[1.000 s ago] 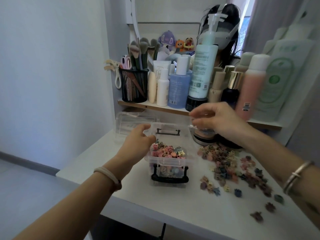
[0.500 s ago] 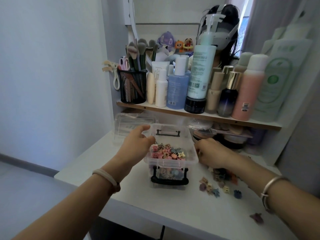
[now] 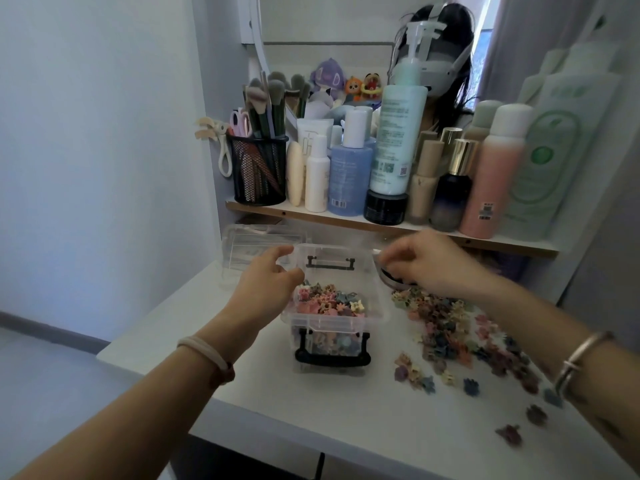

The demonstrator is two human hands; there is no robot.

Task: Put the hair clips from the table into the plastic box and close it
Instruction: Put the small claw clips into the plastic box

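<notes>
Hands flank plastic box; hair clips beside.

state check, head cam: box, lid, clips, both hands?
plastic box: open, partly filled with clips
lid: off, lying on table behind left of box
hair clips: many loose on table right of box
left hand: gripping box's left rim
right hand: raised beside box's far right corner, fingers pinched; contents not visible
</notes>
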